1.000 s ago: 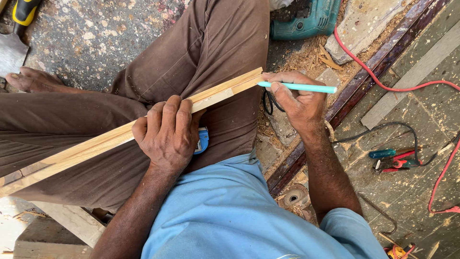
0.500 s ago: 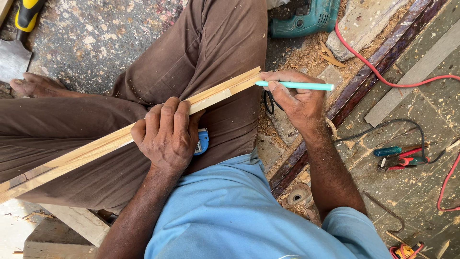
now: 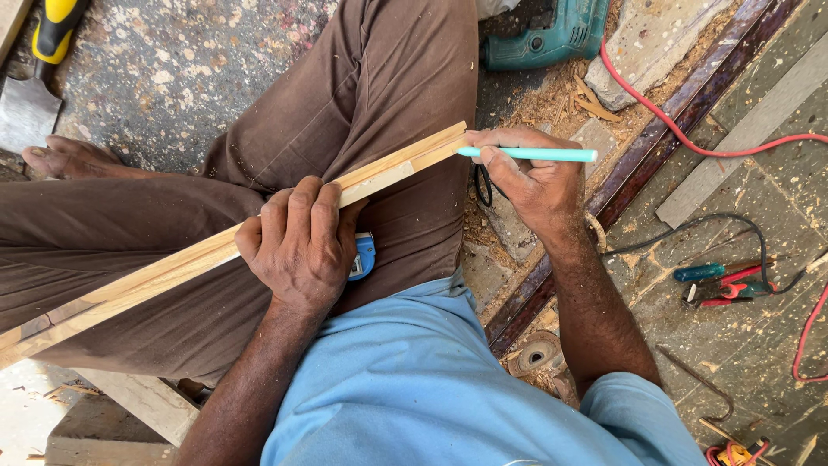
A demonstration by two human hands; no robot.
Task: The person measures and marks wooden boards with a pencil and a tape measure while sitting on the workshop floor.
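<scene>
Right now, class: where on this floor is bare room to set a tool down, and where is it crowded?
Free: the speckled floor between the chisel and the brown trouser leg. Crowded: right of the right hand, with red cable, pliers and screwdriver; shavings lie beside the green drill.

Tilted wooden strip (image 3: 172, 263), turquoise pencil (image 3: 535, 154)
</scene>
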